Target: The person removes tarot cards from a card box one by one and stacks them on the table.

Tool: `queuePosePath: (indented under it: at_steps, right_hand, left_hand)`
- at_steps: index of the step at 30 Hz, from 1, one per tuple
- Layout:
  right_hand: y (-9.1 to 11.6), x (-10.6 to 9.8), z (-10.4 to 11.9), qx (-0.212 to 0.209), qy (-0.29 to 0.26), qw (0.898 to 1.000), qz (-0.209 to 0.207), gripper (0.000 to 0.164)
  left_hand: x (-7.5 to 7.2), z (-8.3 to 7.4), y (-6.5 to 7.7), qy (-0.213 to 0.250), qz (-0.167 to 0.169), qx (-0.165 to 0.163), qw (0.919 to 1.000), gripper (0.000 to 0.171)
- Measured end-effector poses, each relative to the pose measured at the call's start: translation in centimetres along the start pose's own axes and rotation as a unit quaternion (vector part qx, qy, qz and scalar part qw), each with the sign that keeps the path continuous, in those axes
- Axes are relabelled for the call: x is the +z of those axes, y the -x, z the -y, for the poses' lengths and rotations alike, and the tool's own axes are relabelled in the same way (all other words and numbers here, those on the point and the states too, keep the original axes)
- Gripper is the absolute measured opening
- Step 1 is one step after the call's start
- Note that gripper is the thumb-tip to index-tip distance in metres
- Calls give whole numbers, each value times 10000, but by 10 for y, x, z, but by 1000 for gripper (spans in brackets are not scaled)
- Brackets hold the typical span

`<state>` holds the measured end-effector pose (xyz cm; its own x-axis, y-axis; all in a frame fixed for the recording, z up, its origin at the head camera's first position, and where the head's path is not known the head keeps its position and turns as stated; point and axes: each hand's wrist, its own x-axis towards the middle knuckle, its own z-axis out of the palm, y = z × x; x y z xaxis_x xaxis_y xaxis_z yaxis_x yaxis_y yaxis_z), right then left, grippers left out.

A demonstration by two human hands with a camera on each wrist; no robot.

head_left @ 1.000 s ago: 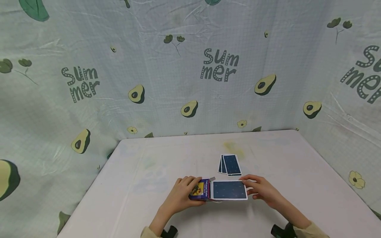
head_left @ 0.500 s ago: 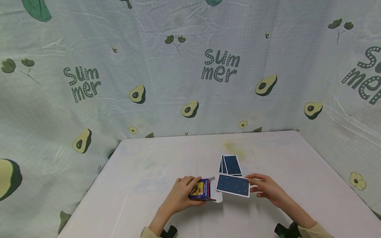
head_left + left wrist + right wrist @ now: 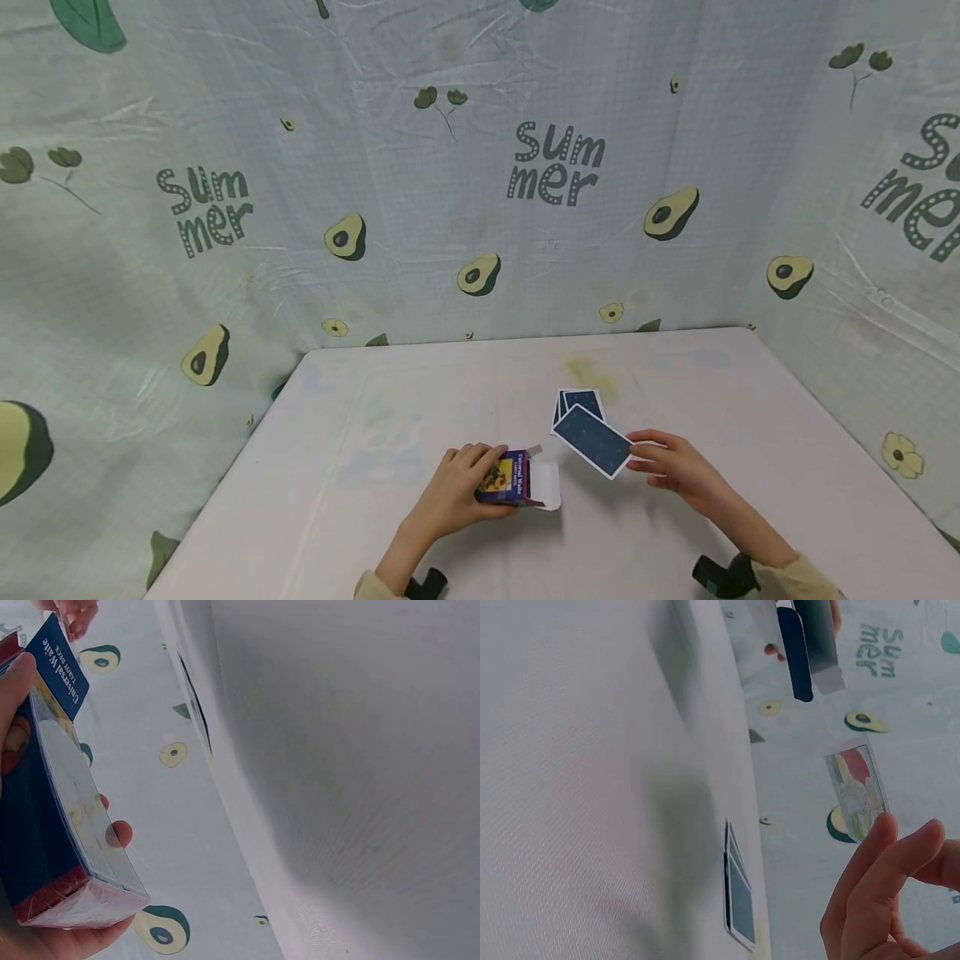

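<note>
My left hand [image 3: 456, 492] grips a blue-and-yellow tarot card box [image 3: 504, 477] on its side, its open end and white flap [image 3: 545, 486] facing right. In the left wrist view, the lettered lid flap [image 3: 64, 671] sticks out past my thumb. My right hand [image 3: 678, 473] pinches a tarot card [image 3: 592, 440] by its near right corner. Its dark blue back faces up, and the right wrist view shows a coloured picture on the card's underside [image 3: 859, 787]. The tilted card overlaps a small fanned pile of blue-backed cards [image 3: 582, 400] in the head view.
A white cloth covers the table [image 3: 375, 433], with a yellowish stain [image 3: 591, 372] behind the pile. A curtain [image 3: 420, 192] printed with avocados hangs behind and beside the table. A dark wrist camera [image 3: 726, 577] is on my right wrist.
The card has come out of the box's open end, swung to a slant and moved toward the pile with my right hand. My left hand and the box have stayed put.
</note>
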<state>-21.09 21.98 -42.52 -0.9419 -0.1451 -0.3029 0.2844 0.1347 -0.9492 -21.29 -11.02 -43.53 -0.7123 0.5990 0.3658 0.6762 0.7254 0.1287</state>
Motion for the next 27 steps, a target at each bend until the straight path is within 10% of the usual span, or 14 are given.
queuePosePath:
  at_steps: [27]
  right_hand:
    - [-41, 2, -5, 137, -1385, 9894, -423, 47]
  left_hand:
    - [-1, 2, 1, -28, -67, -15, 10000, 76]
